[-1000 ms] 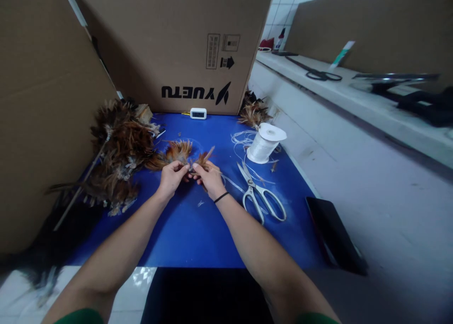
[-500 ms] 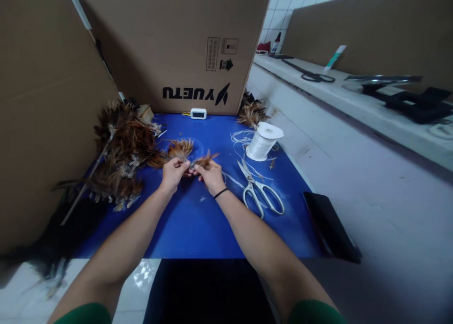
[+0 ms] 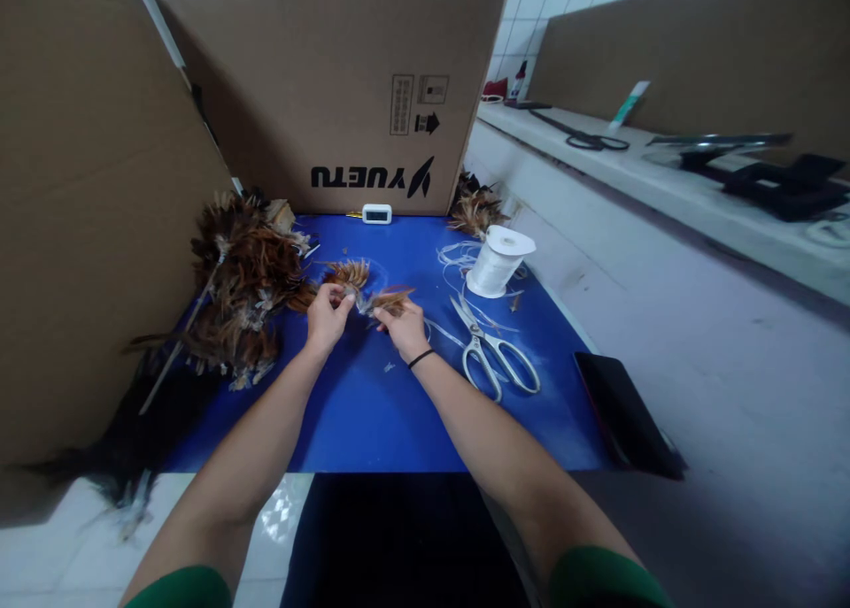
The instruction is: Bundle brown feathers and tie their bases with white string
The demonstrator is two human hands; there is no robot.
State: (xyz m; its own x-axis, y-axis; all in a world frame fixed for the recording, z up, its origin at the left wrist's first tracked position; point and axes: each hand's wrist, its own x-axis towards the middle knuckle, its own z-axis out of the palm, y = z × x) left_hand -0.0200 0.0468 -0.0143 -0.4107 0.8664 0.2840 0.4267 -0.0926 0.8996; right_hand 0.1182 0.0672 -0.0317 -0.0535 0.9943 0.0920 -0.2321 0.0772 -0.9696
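My left hand (image 3: 327,316) and my right hand (image 3: 404,327) meet over the blue mat (image 3: 372,413), both pinched on a small bunch of brown feathers (image 3: 389,301) that lies between them. Another fan of orange-brown feathers (image 3: 346,273) rests just behind my left hand. A black band circles my right wrist. A big heap of dark brown feathers (image 3: 235,280) with a thin stick in it lies to the left of my left hand.
White-handled scissors (image 3: 495,353) lie right of my right hand, with a spool of white cord (image 3: 495,263) and loose strands behind them. A cardboard box (image 3: 332,86) stands at the back with a small white timer (image 3: 376,213) before it. A black tablet (image 3: 621,409) lies at the right.
Both hands have shifted slightly away from me along the mat with the feather bunch still pinched between them. The camera view has moved a little.
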